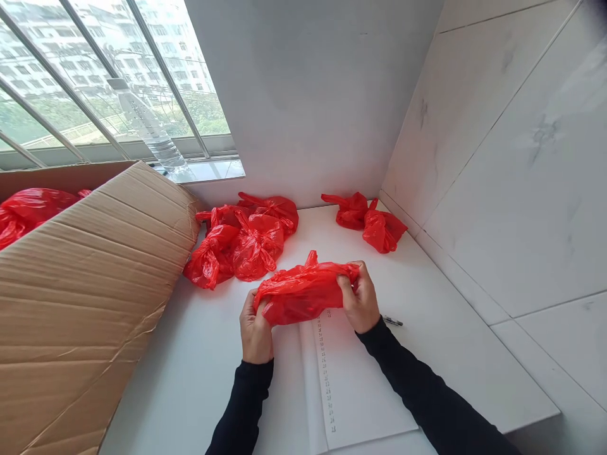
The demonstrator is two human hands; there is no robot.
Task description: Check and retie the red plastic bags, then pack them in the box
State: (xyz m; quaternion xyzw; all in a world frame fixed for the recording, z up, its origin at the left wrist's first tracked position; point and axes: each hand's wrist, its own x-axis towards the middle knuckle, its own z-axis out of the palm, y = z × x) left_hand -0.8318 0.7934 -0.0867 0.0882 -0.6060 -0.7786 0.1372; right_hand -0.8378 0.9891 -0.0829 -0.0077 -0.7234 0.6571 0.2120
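A crumpled red plastic bag (303, 292) is stretched between both hands above a white sheet with a column of printed marks (351, 379). My left hand (255, 332) is closed on the bag's left end. My right hand (360, 300) pinches its right end with fingers curled. Both arms wear black sleeves. A pile of knotted red bags (244, 243) lies just beyond, toward the left. Two more knotted red bags (367, 222) lie at the back right.
A large open cardboard box (85, 297) with red bags (28, 212) inside stands at left. A pen (392, 321) lies by my right wrist. A clear water bottle (152, 129) stands on the windowsill. Tiled wall (512, 189) bounds the white counter (450, 328) on the right.
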